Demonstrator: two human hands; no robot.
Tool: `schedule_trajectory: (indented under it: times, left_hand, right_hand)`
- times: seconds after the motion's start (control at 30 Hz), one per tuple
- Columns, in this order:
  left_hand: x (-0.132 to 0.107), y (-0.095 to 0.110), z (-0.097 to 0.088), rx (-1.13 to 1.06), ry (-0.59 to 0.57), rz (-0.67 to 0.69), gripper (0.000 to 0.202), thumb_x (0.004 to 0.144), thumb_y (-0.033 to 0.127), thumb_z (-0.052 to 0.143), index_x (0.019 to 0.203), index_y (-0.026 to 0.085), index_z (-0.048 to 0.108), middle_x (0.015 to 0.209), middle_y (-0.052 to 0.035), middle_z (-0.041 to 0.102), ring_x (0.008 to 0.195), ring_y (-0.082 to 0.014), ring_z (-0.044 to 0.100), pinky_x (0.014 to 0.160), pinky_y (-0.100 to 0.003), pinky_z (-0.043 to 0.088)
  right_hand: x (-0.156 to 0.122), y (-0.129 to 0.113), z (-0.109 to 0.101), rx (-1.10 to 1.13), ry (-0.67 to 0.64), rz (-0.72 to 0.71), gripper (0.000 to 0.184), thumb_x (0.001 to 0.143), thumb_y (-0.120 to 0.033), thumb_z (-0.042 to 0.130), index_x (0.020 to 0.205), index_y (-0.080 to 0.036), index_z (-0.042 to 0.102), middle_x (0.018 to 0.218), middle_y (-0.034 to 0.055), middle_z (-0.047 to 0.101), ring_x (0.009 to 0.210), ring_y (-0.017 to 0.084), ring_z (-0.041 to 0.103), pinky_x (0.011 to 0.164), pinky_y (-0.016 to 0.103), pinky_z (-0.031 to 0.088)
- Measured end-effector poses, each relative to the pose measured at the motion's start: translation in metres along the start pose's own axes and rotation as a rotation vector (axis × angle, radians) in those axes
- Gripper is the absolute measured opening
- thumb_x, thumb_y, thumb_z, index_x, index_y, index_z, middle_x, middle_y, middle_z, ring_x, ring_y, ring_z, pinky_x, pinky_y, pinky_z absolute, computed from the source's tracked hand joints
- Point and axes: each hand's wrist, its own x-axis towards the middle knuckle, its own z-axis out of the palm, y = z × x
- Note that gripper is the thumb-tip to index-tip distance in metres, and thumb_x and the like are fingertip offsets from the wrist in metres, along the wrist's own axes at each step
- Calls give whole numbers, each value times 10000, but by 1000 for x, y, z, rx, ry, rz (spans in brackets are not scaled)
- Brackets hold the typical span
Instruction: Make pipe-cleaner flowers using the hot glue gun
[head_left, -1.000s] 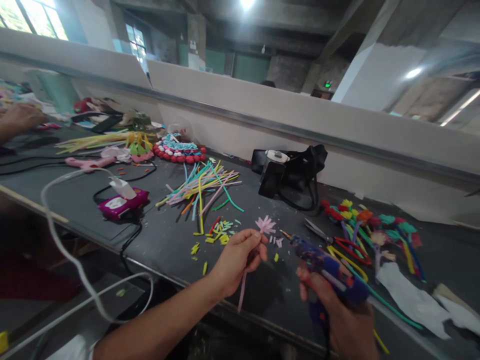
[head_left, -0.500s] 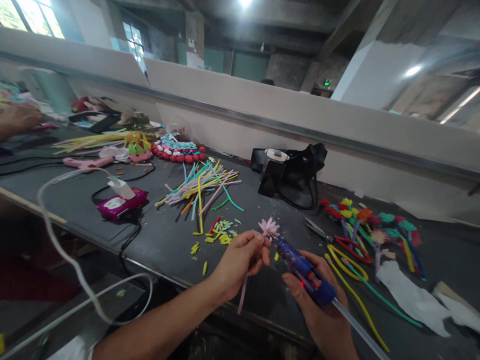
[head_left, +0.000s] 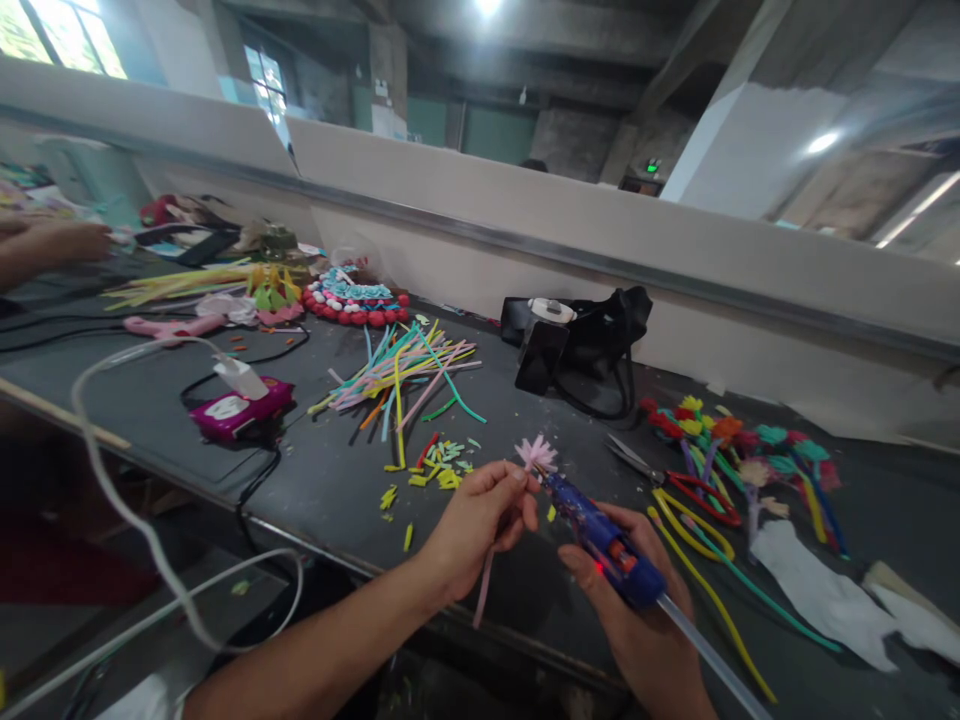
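The right hand (head_left: 637,595), wrapped round the glue gun (head_left: 604,535) at lower right, has brought its tip up to the pink flower (head_left: 536,452) whose stem the left hand (head_left: 484,510) pinches at lower centre, so gluing looks under way to me.

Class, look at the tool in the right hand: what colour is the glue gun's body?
The glue gun has a dark blue body, shown in the head view.
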Motion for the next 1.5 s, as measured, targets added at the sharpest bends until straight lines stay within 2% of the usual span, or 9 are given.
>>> schedule_trajectory:
  times: [0.6,0.8,0.93,1.0,1.1,1.17,1.23,1.37,1.5]
  left_hand:
    - [-1,1,1,-5,-2,1,225,875,370,555,831,149,564,562,13,564,378,-43,352,376,-186,172]
    - [0,1,-2,-18,9,7,211,874,358,559,832,152,569,565,12,573,379,-44,352,376,-187,166]
    - [0,1,-5,-19,12,20,218,867,366,567,839,150,576,577,9,585,371,-41,343,379,-194,159]
    - [0,2,-5,-17,19,23,222,857,371,578,836,150,580,576,10,587,367,-40,348,382,-195,159]
    - [0,4,-5,-17,32,19,230,843,379,595,828,149,582,570,12,584,365,-39,352,385,-196,155]
    - [0,4,-5,-18,31,20,242,841,391,598,823,150,579,566,13,581,360,-39,341,383,-200,145]
    - [0,4,-5,-22,20,23,250,841,402,598,825,153,578,567,15,579,360,-39,332,383,-204,143]
    - [0,1,-4,-11,14,17,236,851,389,588,842,153,581,576,16,578,379,-43,352,386,-197,164]
    - [0,-1,-3,-2,2,14,227,859,382,577,837,156,572,570,21,569,383,-45,361,381,-192,171]
  right_hand:
    - [2,-2,0,-5,15,32,317,761,-496,685,906,-224,611,735,-5,675,596,155,628,541,239,512]
    - [-5,-14,-3,75,-13,77,372,775,-550,650,994,-253,605,735,-22,689,606,155,660,560,233,521]
    - [-7,-16,-2,-31,139,82,492,747,-645,629,1031,-244,607,858,17,701,685,180,682,630,269,542]
    - [-5,-11,-2,-99,198,50,543,736,-636,650,1090,-227,601,975,52,696,744,191,693,670,285,552]
    - [0,-1,-4,-129,219,16,598,757,-573,666,1217,-208,550,1115,100,663,812,206,699,701,312,559]
    - [2,2,-5,-131,212,10,595,767,-557,661,1233,-208,539,1137,113,655,852,225,698,703,332,563]
    - [1,1,-5,-117,182,7,587,764,-561,658,1221,-212,543,1045,94,684,865,239,698,704,344,565]
    - [-5,-7,-4,-32,92,9,543,762,-571,659,1173,-234,554,847,30,706,722,206,706,639,306,567]
    - [-6,-6,-2,-100,-10,-122,422,787,-547,643,1083,-258,564,874,15,712,632,172,698,536,268,543]
